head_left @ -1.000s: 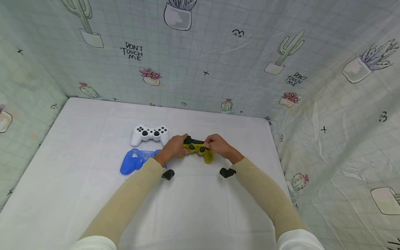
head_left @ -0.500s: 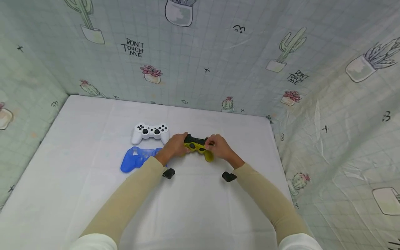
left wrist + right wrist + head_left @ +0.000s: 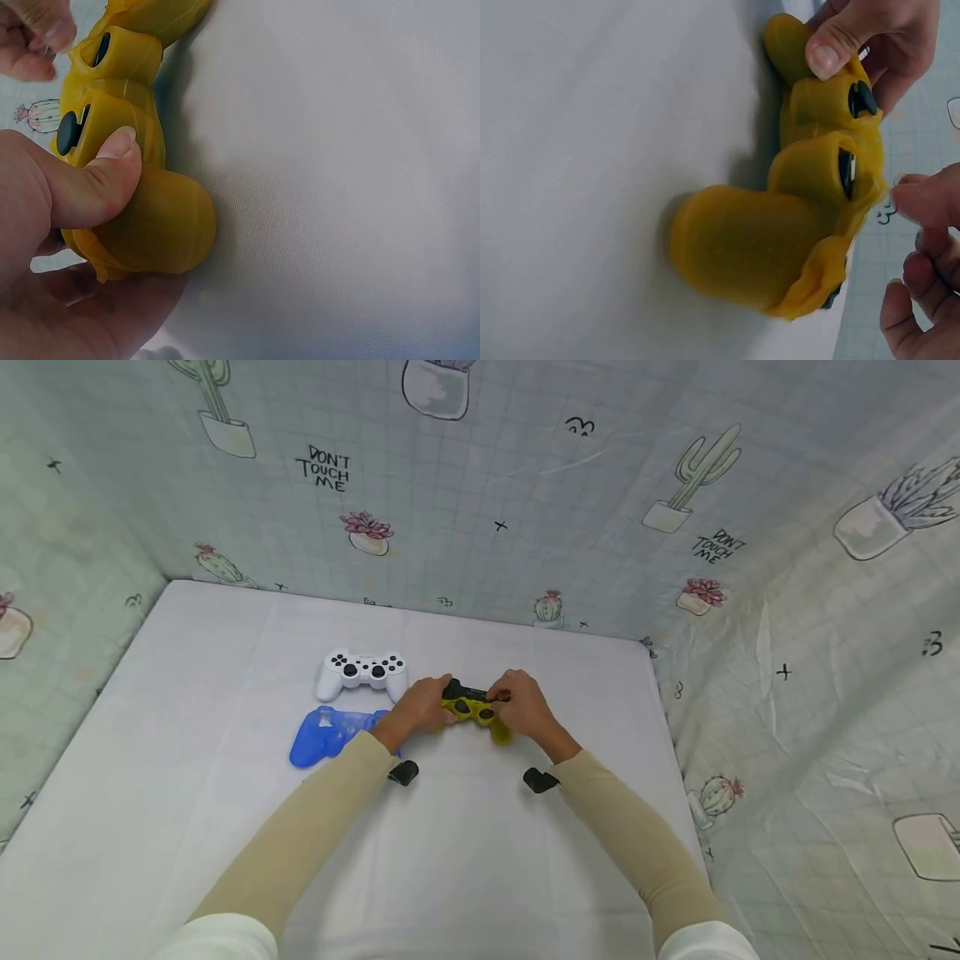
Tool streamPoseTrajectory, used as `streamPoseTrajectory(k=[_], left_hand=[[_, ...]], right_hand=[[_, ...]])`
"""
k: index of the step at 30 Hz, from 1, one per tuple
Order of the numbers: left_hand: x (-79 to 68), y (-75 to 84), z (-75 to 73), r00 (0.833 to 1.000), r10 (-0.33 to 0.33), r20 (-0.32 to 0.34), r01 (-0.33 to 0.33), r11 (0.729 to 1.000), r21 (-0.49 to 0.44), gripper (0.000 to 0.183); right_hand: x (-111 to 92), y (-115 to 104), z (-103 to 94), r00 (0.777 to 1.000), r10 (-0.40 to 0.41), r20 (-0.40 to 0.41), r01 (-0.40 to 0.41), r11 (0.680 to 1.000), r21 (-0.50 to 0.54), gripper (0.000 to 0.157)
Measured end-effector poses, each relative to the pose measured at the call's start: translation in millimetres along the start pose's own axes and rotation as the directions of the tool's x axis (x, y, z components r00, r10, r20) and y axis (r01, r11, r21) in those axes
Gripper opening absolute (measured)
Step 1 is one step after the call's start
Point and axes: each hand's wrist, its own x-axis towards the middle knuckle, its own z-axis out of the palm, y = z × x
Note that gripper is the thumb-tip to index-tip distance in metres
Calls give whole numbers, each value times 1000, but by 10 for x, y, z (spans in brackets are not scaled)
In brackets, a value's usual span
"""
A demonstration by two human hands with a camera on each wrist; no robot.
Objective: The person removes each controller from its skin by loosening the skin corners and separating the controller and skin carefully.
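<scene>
A black game controller sits partly inside a yellow silicone cover; its black top edge shows bare in the head view. My left hand grips the covered left handle, thumb on the front and fingers behind, as the left wrist view shows. At the controller's right side, my right hand has thumb and fingertips pinched at the cover's upper rim, which rises to a small peak there. Dark thumbsticks poke through the cover's openings. Over the right handle, the cover's edge looks loose and wrinkled.
Left of my hands lies a white game controller, face up. Just in front of it is a blue silicone cover, partly hidden by my left wrist. A white cloth covers the table; a cactus-print curtain surrounds its back and sides.
My right hand has shifted slightly along the cover's upper rim toward the controller's middle. The left hand keeps its grip. The whole head view has tilted a little.
</scene>
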Motion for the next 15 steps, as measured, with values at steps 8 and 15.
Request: streamPoseTrajectory(k=[8,15], left_hand=[[15,3,-24,1000,1,30,0,1000,-15,84],[15,27,-37,1000,2,14,-2,1000,3,83]], right_hand=[[229,-235,63,981,12,195,7,995,-99,13],[333,-222,82,965,47,257,-31,997,-66,16]])
